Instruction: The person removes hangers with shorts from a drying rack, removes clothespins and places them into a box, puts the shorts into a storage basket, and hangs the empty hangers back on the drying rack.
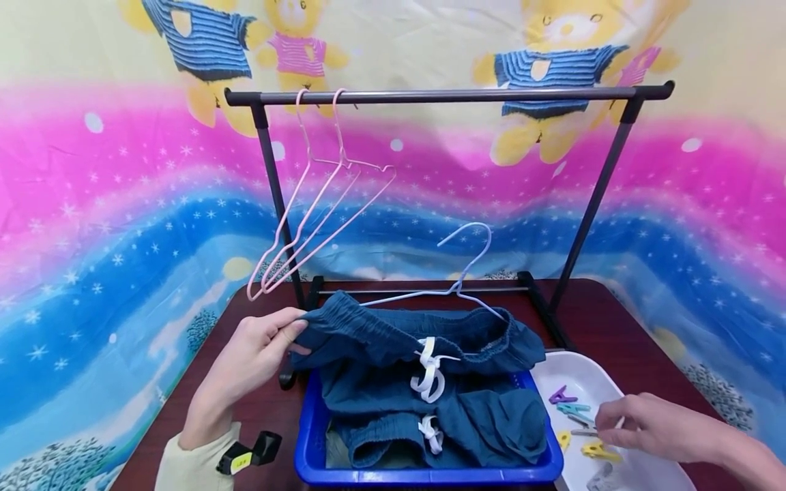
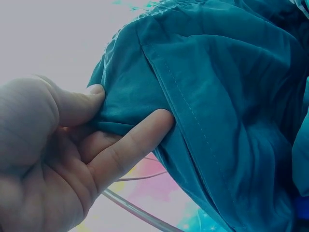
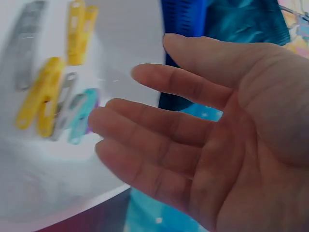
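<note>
A pair of dark blue drawstring pants (image 1: 374,341) lies across the top of a blue basket (image 1: 430,475), its white drawstring (image 1: 431,382) tied at the front. At the left end of the waistband, my left hand (image 1: 254,354) pinches the fabric between thumb and fingers; the left wrist view shows this beside a pocket seam. A light blue hanger (image 1: 457,290) has its lower part inside the waistband and its hook up. Over the white tray (image 1: 592,374) hovers my right hand (image 3: 193,125), fingers relaxed and holding nothing, near a yellow clothespin (image 1: 600,452).
A dark metal clothes rack (image 1: 448,96) stands on the brown table (image 1: 190,409), with two pink hangers (image 1: 319,198) at its left. The tray holds several clothespins, including a purple clothespin (image 1: 561,395). Another dark blue garment (image 1: 497,426) with a white drawstring lies in the basket.
</note>
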The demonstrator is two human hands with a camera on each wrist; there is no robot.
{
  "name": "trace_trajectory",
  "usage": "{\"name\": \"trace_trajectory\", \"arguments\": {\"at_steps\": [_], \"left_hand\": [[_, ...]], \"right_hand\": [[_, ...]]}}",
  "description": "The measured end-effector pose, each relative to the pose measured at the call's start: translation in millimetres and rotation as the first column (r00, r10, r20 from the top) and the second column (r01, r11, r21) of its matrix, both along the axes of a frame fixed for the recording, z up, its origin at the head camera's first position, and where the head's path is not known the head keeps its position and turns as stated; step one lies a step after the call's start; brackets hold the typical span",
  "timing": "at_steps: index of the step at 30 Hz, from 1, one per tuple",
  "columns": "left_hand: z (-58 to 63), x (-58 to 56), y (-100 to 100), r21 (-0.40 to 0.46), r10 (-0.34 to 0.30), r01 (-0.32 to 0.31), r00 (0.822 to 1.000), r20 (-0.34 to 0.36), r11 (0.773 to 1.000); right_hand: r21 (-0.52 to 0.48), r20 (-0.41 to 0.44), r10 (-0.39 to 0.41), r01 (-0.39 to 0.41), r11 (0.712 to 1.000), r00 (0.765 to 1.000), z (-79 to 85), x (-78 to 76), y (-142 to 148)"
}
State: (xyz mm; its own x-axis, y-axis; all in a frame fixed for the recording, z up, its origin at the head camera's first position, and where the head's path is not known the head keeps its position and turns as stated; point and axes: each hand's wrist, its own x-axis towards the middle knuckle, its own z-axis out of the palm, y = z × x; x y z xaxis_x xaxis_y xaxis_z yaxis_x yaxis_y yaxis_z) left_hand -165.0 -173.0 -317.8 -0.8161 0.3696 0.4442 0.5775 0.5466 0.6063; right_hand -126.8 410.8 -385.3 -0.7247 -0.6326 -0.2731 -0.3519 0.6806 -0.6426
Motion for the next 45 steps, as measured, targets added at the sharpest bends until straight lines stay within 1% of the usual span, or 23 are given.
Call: {"name": "trace_trajectory", "arguments": {"at_steps": [1,3,5,8,12,15,18,19,21,24,26,29,31,34,37,39,40,43,45], "left_hand": [[-0.2,-0.1,0,0.000,-0.001,0.001,1.000,0.002,1.000],[-0.5,-0.5,0,0.000,-0.002,0.002,1.000,0.006,1.000],[-0.5,-0.7,-1,0.001,0.001,-0.001,1.000,0.003,1.000],[-0.4,-0.4,-1,0.005,0.001,-0.001,1.000,0.000,1.000],[-0.4,0.5,0,0.013,0.001,-0.001,1.000,0.001,1.000],[-0.4,0.7,1,0.020,0.006,-0.006,1.000,0.008,1.000],[-0.5,0.7,2,0.022,0.010,-0.011,1.000,0.020,1.000],[-0.5,0.5,2,0.022,0.010,-0.010,1.000,0.023,1.000],[-0.6,0.3,1,0.021,0.011,-0.012,1.000,0.025,1.000],[-0.8,0.2,1,0.023,0.007,-0.007,1.000,0.020,1.000],[-1.0,0.1,0,0.028,0.000,0.000,1.000,0.016,1.000],[-2.1,-0.3,0,0.038,-0.013,0.012,1.000,0.020,0.999],[-3.3,-0.6,-1,0.044,-0.023,0.021,0.999,0.027,0.999],[-5.8,-1.6,-2,0.054,-0.036,0.034,0.999,0.031,0.998],[-8.2,-3.4,-4,0.062,-0.050,0.049,0.998,0.028,0.997],[-9.2,-4.9,-5,0.064,-0.059,0.057,0.998,0.032,0.996],[-9.4,-5.7,-5,0.064,-0.061,0.058,0.997,0.036,0.996],[-9.3,-7.6,-6,0.054,-0.051,0.047,0.997,0.058,0.997],[-8.8,-8.0,-6,0.036,-0.033,0.030,0.997,0.071,0.999]], "right_hand": [[0.003,-0.033,-0.008,0.008,1.000,0.999,3.4,-0.3,-2],[0.012,-0.136,-0.020,0.022,1.000,0.991,10.7,-1.2,-8],[0.022,-0.249,-0.039,0.046,0.999,0.968,18.3,-2.4,-15],[0.038,-0.379,-0.086,0.109,0.993,0.921,31.2,-3.9,-28],[0.029,-0.500,-0.143,0.182,0.983,0.854,46.6,-5.2,-47],[-0.008,-0.590,-0.161,0.193,0.981,0.791,52.9,-7.9,-59],[-0.040,-0.641,-0.172,0.191,0.981,0.748,55.1,-12.4,-69],[-0.048,-0.644,-0.179,0.195,0.980,0.744,55.5,-14.3,-71],[-0.043,-0.637,-0.177,0.195,0.980,0.750,56.1,-18.6,-76],[0.003,-0.627,-0.160,0.207,0.978,0.763,57.7,-26.0,-84],[0.039,-0.627,-0.139,0.209,0.977,0.767,58.7,-31.2,-89],[0.090,-0.614,-0.115,0.214,0.973,0.781,59.1,-38.4,-95],[0.104,-0.595,-0.107,0.208,0.973,0.797,58.0,-42.7,-97],[0.097,-0.558,-0.085,0.167,0.981,0.825,54.9,-49.1,-99],[0.053,-0.551,-0.069,0.117,0.992,0.831,51.7,-54.3,-100],[0.029,-0.561,-0.059,0.091,0.995,0.826,51.0,-56.6,-100],[0.021,-0.573,-0.058,0.085,0.996,0.817,51.3,-57.0,-100],[-0.009,-0.627,-0.069,0.081,0.997,0.776,53.6,-56.5,-99],[-0.033,-0.673,-0.081,0.080,0.996,0.735,56.1,-55.1,-99]]}}
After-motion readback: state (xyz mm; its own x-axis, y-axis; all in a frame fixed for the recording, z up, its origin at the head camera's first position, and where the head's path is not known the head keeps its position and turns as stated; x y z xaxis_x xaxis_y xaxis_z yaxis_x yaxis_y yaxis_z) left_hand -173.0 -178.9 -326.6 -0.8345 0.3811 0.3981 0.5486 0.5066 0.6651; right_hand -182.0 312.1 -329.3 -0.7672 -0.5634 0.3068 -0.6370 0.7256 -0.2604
